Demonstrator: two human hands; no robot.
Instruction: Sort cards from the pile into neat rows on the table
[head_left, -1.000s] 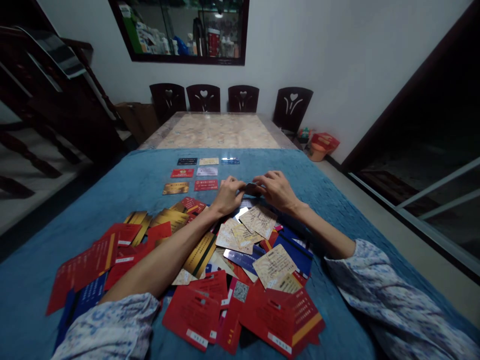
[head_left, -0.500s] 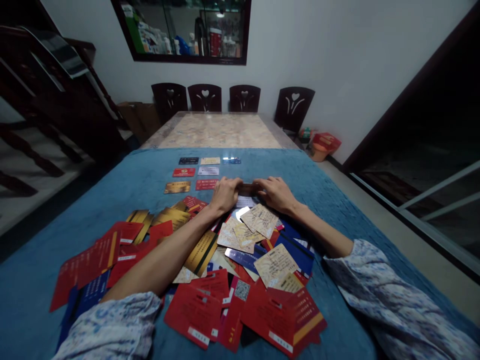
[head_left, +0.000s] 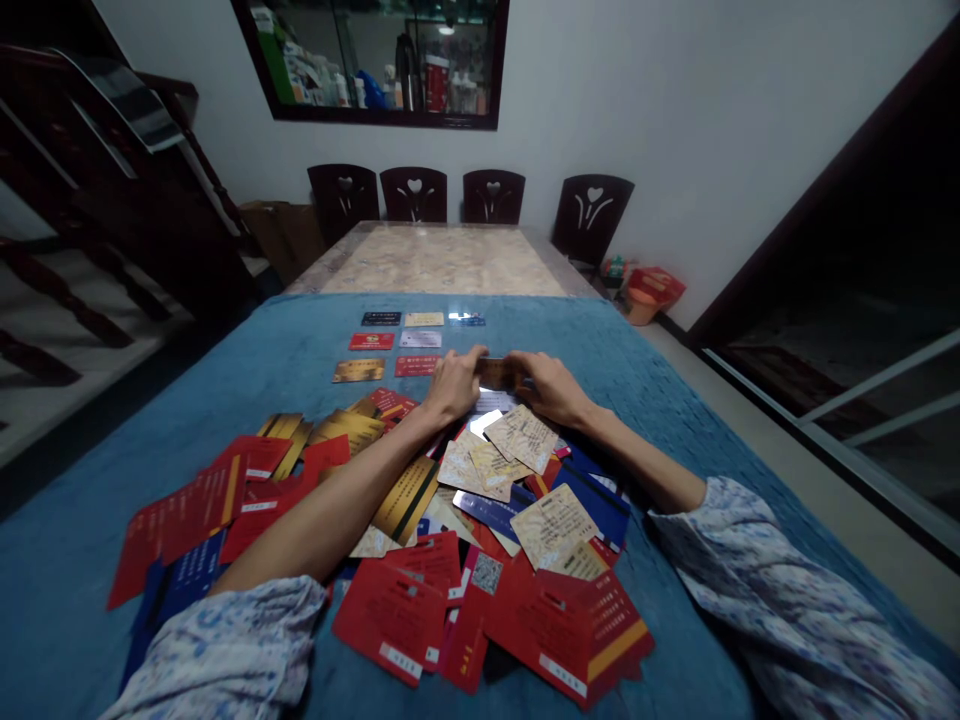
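Between my two hands, a brownish-gold card (head_left: 495, 373) is held up at the far edge of a loose pile of cards. The fingers of my left hand (head_left: 455, 384) close on its left end. My right hand (head_left: 551, 387) grips its right end, with the thumb partly hidden. Under my wrists spread cream patterned cards (head_left: 523, 437), red cards (head_left: 394, 610), gold cards (head_left: 405, 500) and blue cards (head_left: 592, 505), overlapping at many angles. Just left of my left hand lies a red card (head_left: 417, 366), flat in a small layout of separate cards.
Beyond the pile, a gold card (head_left: 358, 370), a dark card (head_left: 381, 319) and several others lie in short rows on the blue cloth (head_left: 300, 330). Bare marbled tabletop (head_left: 442, 255) continues behind the cloth. Dark chairs (head_left: 414, 193) stand at the far end.
The brownish-gold card is tipped up more, so more of its face shows between my hands. The whole view has shifted slightly; the pile looks the same.
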